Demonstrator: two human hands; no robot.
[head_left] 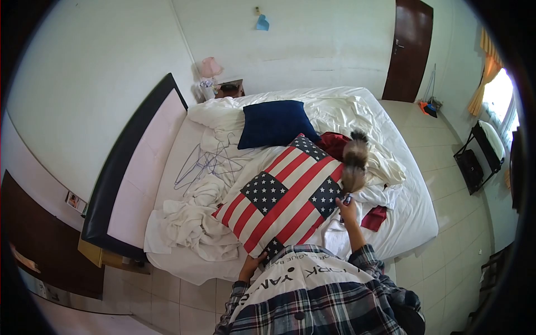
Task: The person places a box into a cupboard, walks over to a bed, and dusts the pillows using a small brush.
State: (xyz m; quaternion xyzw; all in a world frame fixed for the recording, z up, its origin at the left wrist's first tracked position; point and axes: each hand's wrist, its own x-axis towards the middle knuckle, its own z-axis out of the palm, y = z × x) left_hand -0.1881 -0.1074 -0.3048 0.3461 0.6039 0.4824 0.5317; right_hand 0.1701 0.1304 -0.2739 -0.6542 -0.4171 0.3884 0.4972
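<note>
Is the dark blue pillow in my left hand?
No, the left hand is at the near corner of the stars-and-stripes pillow, while the dark blue pillow lies beyond it.

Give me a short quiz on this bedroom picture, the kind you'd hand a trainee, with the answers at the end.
1. True or false: the right hand holds the duster.
2. What colour is the plain pillow? A: green. B: dark blue. C: yellow.
3. What is the left hand touching?

Key: 1. True. 2. B. 3. A corner of the striped pillow.
</note>
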